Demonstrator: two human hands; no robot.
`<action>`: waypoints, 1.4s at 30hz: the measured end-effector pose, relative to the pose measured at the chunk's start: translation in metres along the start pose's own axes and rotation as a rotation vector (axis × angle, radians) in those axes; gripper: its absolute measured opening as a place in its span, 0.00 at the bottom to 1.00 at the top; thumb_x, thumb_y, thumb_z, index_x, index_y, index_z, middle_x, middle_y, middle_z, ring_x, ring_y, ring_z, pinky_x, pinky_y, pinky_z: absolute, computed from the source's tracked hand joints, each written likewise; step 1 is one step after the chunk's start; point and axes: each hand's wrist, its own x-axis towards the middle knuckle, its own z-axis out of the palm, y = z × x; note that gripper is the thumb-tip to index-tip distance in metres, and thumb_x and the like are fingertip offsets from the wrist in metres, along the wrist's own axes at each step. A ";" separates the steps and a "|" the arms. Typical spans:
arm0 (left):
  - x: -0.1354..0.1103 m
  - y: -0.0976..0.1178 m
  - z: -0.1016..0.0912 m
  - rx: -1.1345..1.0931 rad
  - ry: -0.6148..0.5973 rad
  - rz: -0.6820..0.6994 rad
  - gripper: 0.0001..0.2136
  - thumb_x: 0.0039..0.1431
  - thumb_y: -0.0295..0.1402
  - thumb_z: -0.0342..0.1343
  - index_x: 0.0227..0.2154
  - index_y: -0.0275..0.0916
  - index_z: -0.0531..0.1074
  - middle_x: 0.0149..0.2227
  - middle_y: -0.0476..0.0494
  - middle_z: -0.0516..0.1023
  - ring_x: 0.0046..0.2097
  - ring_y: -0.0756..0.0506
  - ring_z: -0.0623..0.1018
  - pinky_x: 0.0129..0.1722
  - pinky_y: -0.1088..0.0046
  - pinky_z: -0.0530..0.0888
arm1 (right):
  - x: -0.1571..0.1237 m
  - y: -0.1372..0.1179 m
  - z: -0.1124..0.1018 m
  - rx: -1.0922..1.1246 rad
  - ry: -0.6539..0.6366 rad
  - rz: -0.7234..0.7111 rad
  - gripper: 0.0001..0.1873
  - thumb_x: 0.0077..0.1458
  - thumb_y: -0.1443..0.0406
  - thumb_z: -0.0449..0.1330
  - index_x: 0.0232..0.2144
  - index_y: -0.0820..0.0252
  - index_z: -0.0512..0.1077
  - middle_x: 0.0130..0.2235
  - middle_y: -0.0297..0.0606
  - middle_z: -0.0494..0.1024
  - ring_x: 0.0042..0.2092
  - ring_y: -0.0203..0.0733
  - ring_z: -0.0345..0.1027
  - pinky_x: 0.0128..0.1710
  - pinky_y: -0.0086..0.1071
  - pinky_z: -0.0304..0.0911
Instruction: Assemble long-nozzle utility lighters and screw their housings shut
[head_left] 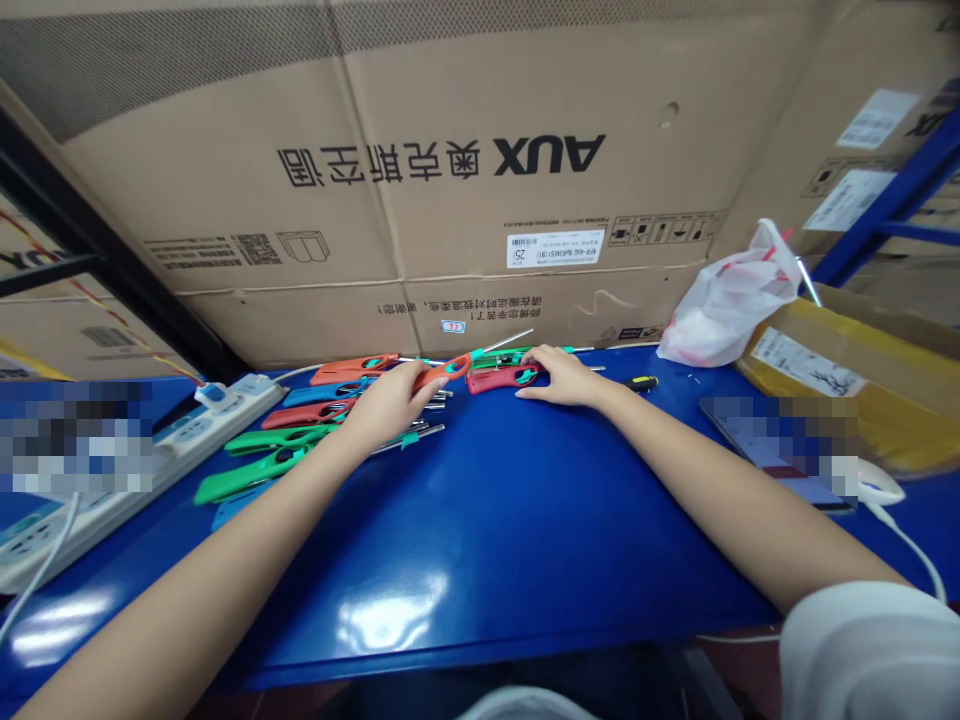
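My left hand (390, 402) is closed round the handle of an orange long-nosed lighter (455, 368), whose metal nozzle points up to the right. Beside it my right hand (562, 378) has its thumb and fingers about the front of a red lighter (489, 380) lying on the table. Behind that lies a green lighter (495, 358). Under and beyond my left forearm, several more lighters lie in a row, among them a green one (244, 478), a red one (300, 414) and an orange one (349, 370). My left arm partly covers some of them.
A blue table (525, 540) backs onto a large cardboard box (450, 90). A white power strip (195, 425) runs along the left. On the right are a black-and-yellow tool (641, 383), a plastic bag (724, 305), a taped carton (862, 380) and a phone-like device (780, 465).
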 end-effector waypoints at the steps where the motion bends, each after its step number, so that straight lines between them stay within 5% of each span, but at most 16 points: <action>1: 0.006 -0.001 0.006 0.000 -0.002 0.014 0.21 0.70 0.49 0.45 0.41 0.36 0.73 0.41 0.35 0.81 0.43 0.37 0.80 0.40 0.65 0.72 | 0.002 -0.001 0.003 0.003 -0.005 0.001 0.25 0.53 0.49 0.68 0.47 0.56 0.71 0.51 0.47 0.76 0.53 0.57 0.69 0.54 0.50 0.65; 8: 0.038 0.005 0.035 0.016 0.013 0.104 0.17 0.70 0.44 0.51 0.46 0.35 0.74 0.47 0.33 0.80 0.50 0.36 0.77 0.52 0.61 0.72 | 0.004 -0.002 0.005 0.016 -0.025 -0.032 0.16 0.58 0.53 0.66 0.44 0.56 0.74 0.49 0.46 0.76 0.53 0.55 0.69 0.55 0.50 0.63; 16: 0.060 0.019 0.058 0.039 -0.016 0.187 0.18 0.68 0.45 0.55 0.48 0.34 0.77 0.45 0.34 0.77 0.50 0.35 0.75 0.52 0.59 0.71 | -0.026 -0.009 -0.012 0.042 -0.029 -0.137 0.20 0.60 0.55 0.64 0.52 0.55 0.74 0.52 0.45 0.77 0.55 0.52 0.70 0.56 0.44 0.66; 20: 0.071 0.023 0.071 0.027 -0.013 0.194 0.17 0.66 0.45 0.58 0.48 0.37 0.78 0.44 0.35 0.75 0.49 0.35 0.74 0.51 0.58 0.72 | -0.036 0.008 -0.028 0.011 0.069 -0.085 0.18 0.65 0.66 0.53 0.54 0.57 0.73 0.56 0.47 0.76 0.58 0.52 0.68 0.60 0.48 0.62; 23: 0.074 0.025 0.075 0.013 0.009 0.200 0.16 0.64 0.43 0.59 0.48 0.39 0.79 0.46 0.36 0.74 0.52 0.35 0.73 0.53 0.57 0.72 | -0.042 0.026 -0.035 -0.042 0.090 -0.021 0.16 0.59 0.69 0.55 0.47 0.59 0.77 0.52 0.50 0.78 0.56 0.59 0.69 0.57 0.54 0.62; 28: 0.057 0.036 0.065 -0.003 0.056 0.250 0.16 0.70 0.41 0.51 0.45 0.38 0.80 0.45 0.36 0.74 0.52 0.37 0.73 0.54 0.58 0.71 | -0.044 0.036 -0.027 -0.077 0.054 0.030 0.12 0.58 0.66 0.59 0.44 0.55 0.77 0.51 0.44 0.81 0.56 0.58 0.69 0.54 0.52 0.62; 32: 0.030 0.043 0.056 0.019 -0.033 0.334 0.21 0.60 0.50 0.62 0.45 0.37 0.79 0.42 0.38 0.77 0.45 0.37 0.76 0.48 0.60 0.74 | -0.037 0.030 -0.022 -0.094 0.030 0.044 0.08 0.57 0.67 0.61 0.41 0.55 0.76 0.48 0.44 0.82 0.53 0.56 0.70 0.52 0.48 0.61; 38: 0.015 0.042 0.055 0.063 -0.093 0.350 0.16 0.65 0.34 0.57 0.53 0.35 0.75 0.50 0.32 0.76 0.50 0.34 0.75 0.52 0.54 0.73 | -0.033 0.021 -0.031 -0.109 -0.028 0.022 0.07 0.57 0.69 0.60 0.39 0.58 0.74 0.45 0.47 0.80 0.49 0.55 0.70 0.51 0.47 0.61; 42: 0.008 0.040 0.051 0.048 -0.104 0.379 0.16 0.68 0.34 0.54 0.56 0.36 0.73 0.51 0.32 0.76 0.53 0.34 0.75 0.55 0.54 0.73 | -0.037 0.011 -0.048 -0.097 -0.084 -0.008 0.07 0.58 0.68 0.58 0.40 0.58 0.74 0.45 0.48 0.79 0.48 0.54 0.71 0.50 0.44 0.62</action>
